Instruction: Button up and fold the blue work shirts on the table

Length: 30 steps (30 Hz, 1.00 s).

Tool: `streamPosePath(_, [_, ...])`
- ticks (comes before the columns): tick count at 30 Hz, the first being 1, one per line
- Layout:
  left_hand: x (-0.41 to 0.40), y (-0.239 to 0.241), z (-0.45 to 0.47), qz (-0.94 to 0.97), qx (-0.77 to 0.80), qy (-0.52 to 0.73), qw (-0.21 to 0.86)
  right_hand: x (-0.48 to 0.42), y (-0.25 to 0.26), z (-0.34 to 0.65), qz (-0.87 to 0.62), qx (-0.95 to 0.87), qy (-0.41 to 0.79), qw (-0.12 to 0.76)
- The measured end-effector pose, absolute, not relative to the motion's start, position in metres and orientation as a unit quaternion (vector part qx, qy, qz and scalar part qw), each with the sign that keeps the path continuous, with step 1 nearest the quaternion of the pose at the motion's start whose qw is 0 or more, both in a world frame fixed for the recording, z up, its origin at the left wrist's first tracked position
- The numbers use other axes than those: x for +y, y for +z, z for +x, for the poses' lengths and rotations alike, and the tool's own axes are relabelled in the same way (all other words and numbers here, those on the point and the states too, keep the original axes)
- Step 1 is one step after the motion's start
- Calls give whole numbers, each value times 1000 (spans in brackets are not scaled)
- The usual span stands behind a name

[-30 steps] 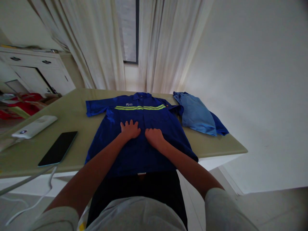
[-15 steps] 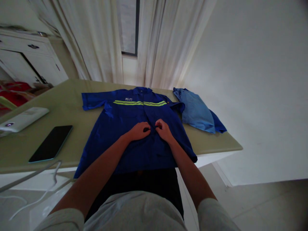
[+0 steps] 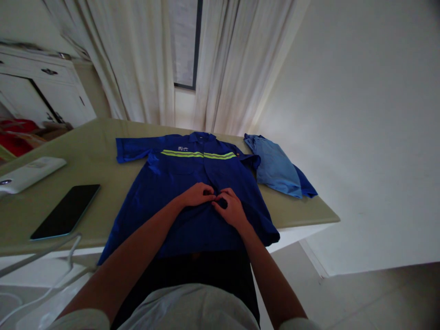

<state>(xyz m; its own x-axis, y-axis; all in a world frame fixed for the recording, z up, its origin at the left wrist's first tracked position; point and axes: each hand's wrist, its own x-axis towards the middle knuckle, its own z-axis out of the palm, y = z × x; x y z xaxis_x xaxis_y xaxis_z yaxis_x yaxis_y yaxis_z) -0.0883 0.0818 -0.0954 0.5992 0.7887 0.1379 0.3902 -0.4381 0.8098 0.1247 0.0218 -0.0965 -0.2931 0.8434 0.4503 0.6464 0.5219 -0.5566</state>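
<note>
A dark blue short-sleeved work shirt [image 3: 185, 174] lies spread face up, collar away from me and hem hanging at the table's front edge. Yellow-green reflective bands cross its chest, with a small white print above the left one. At the front opening, below the bands, my left hand [image 3: 198, 195] pinches the shirt's placket. My right hand [image 3: 231, 207] meets it there, thumb and fingertips closed on the same edge of cloth. The two sets of fingertips nearly touch. Any button between them is too small to make out.
Folded light and dark blue clothes [image 3: 277, 167] lie right of the shirt on the greenish table [image 3: 292, 215]. To the left are a black phone [image 3: 67, 211], a white device [image 3: 32, 174] and a pale cable [image 3: 41, 252]. Curtains [image 3: 137, 68] hang behind; a wall [image 3: 360, 137] stands right.
My right hand has moved left, closing the gap to my left hand at the shirt's opening. The view has tilted slightly, so the table sits lower.
</note>
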Motion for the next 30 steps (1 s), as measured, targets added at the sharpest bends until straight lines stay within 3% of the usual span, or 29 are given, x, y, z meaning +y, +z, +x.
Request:
streamPosePath(8, [81, -97, -83, 761, 381, 323, 414, 31, -108, 131, -452, -795, 158, 372])
streamPosePath(21, [76, -94, -78, 729, 396, 354, 431, 20, -105, 129, -434, -815, 68, 379])
streamPosePath(30, [74, -94, -77, 738, 404, 349, 414, 24, -106, 131, -445, -813, 111, 359])
